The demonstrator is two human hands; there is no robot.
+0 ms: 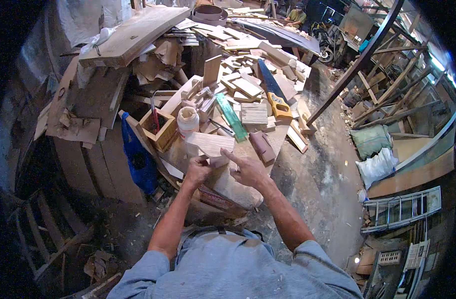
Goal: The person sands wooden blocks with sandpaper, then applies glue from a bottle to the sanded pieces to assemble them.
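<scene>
My left hand (197, 172) pinches the near left edge of a pale wooden block (210, 144), held tilted above the front of the bench. The index finger of my right hand (249, 171) is stretched out, its tip on the block's near right edge. The thumb sits apart, lower down, and the other fingers are partly hidden. Just behind the block stands a white jar with a brown-stained rim (188, 119). A green ruler (231, 117) and a dark pencil-like tool (222, 127) lie beyond it. A brown folded sanding sheet (262, 147) rests to the right.
A handsaw with a yellow handle (279, 105) lies on many wood offcuts (248, 85). At left are a small wooden box (157, 130), a blue cloth-like item (138, 154) and a thick plank (136, 37). Sacks (377, 167) lie on the right floor. Another person (297, 16) is at the far end.
</scene>
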